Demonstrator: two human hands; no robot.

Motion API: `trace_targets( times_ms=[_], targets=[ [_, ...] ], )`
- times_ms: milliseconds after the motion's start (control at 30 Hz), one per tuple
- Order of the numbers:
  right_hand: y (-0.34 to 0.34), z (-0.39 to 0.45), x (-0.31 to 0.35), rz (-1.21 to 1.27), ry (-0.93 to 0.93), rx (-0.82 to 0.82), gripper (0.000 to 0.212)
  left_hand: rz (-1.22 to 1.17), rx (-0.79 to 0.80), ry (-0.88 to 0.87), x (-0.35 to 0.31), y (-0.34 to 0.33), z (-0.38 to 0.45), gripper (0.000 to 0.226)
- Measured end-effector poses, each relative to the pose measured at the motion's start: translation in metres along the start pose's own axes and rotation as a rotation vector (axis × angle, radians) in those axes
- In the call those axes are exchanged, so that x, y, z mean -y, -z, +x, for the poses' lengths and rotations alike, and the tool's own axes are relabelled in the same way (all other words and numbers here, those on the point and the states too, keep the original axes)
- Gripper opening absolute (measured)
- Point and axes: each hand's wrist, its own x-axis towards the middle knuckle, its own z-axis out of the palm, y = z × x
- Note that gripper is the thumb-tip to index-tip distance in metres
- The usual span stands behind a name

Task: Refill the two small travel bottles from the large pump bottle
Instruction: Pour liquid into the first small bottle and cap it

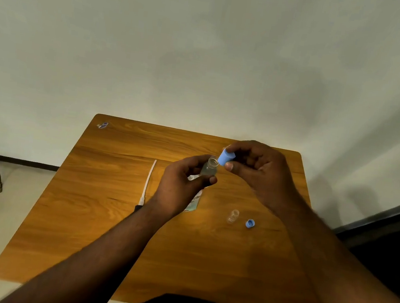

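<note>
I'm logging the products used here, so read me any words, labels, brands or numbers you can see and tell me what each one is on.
None can be read.
Label on the large bottle, mostly hidden behind the left hand: printed text, too blurred to read.
Sticker at the table's far left corner: blue and white mark, too small to read.

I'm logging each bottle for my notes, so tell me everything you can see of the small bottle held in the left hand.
The small bottle is a little clear vial, plastic by its look, with a short threaded neck and an open, uncapped mouth. It looks to hold some pale liquid, though that is hard to tell. The left hand grips its body, holding it nearly upright above the wooden table. The right hand pinches a light blue cap just beside the mouth, not yet on it.
</note>
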Motion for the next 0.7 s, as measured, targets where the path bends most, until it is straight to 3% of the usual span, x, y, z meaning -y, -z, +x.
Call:
trace_targets(
  times_ms=[167, 467, 600, 633, 700],
  targets=[
    [0.0, 0.005, 0.004, -0.314, 0.082, 0.118, 0.04, 0.035, 0.022, -0.049, -0.005, -0.001, -0.001, 0.044],
    [0.006, 0.025, 0.02, -0.755, 0.266, 0.439, 0.028, 0.151, 0.056, -0.051, -0.005, -0.002, -0.001, 0.044],
    [0.002, 0.032, 0.03, -0.901, 0.197, 0.508, 0.02, 0.142, 0.041, -0.041, -0.001, -0.002, -0.002, 0.049],
    [0.0, 0.033, 0.032, -0.95, 0.156, 0.511, 0.021, 0.141, 0.034, -0.048, -0.001, -0.002, -0.002, 0.051],
    [-0.004, 0.034, 0.035, -1.148, 0.11, 0.465, 0.046, 0.127, 0.015, -0.059, -0.002, -0.001, -0.003, 0.048]
  ],
)
